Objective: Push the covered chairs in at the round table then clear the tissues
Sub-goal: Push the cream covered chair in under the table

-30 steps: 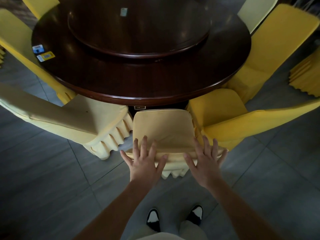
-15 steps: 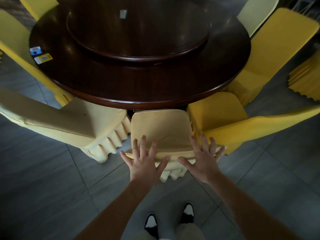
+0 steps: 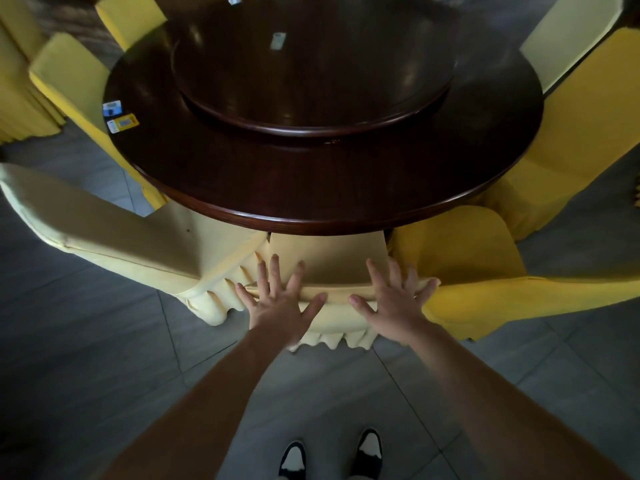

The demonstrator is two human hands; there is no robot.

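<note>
pale covered chair [image 3: 329, 252] at 6 o'clock of round table [image 3: 311, 188], front of seat tucked under the rim. left hand [image 3: 280, 299] and right hand [image 3: 394, 303] flat on its top edge, fingers spread and straight, gripping nothing. 2 tissue packs [image 3: 117, 116] at 9 o'clock on the tabletop. 1 small packet [image 3: 278, 40] on the lazy susan [image 3: 311, 71]. yellow covered chairs [image 3: 485, 271] close at 4 and 8 o'clock.

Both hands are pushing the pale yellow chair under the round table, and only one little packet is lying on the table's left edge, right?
Not quite. The head view shows two packets there: a blue packet and a yellow packet. Otherwise yes: the left hand and right hand press the pale yellow chair under the round table.
</note>
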